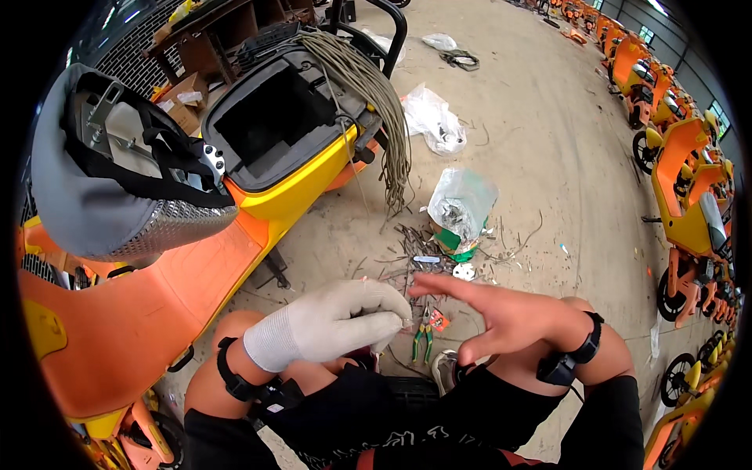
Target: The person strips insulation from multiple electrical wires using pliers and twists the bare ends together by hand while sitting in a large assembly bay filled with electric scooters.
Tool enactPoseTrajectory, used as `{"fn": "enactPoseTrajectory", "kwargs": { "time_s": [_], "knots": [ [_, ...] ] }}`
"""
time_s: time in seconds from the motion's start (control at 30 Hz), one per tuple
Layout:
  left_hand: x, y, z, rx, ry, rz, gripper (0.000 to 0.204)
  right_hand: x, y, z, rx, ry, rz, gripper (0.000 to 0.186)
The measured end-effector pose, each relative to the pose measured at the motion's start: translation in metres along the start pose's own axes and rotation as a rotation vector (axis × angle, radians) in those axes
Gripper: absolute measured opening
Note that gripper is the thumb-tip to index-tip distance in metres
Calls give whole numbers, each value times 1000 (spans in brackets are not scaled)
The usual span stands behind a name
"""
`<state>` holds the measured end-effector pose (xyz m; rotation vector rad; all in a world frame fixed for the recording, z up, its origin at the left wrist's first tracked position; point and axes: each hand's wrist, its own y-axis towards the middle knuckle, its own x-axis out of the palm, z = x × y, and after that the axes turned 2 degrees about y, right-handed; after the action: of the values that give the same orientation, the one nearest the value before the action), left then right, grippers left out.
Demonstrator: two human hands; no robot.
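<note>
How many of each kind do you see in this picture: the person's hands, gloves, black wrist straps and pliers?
Hands: 2, left hand and right hand
Glove: 1
Wrist straps: 2, left strap and right strap
Pliers: 1
Total: 6

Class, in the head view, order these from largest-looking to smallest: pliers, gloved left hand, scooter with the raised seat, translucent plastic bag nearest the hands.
1. Scooter
2. Gloved left hand, though nearness to the camera likely enlarges it
3. Translucent plastic bag
4. Pliers
</note>
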<state>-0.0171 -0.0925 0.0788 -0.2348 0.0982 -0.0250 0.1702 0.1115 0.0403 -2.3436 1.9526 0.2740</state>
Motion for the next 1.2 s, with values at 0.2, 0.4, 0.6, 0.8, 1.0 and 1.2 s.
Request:
{"fn": "enactPoseTrajectory", "kwargs": {
  "time_s": [0.2,0.4,0.6,0.8,1.0,1.2],
  "knots": [
    [-4,-1,1,66,-74,125,16,3,3,14,165,139,-474,33],
    [-14,-6,2,6,-132,334,17,-6,-7,12,41,357,-558,28],
    [-5,8,-13,-22,4,380,17,0,-17,-26,-249,707,-221,35],
    [0,7,-1,-103,77,80,15,-4,-7,-24,-202,459,325,54],
    [3,4,-6,-17,-1,12,16,3,1,-13,26,-492,196,31],
    [-2,8,-17,-31,46,-120,25,1,-8,-17,31,-419,30,23]
  ]
}}
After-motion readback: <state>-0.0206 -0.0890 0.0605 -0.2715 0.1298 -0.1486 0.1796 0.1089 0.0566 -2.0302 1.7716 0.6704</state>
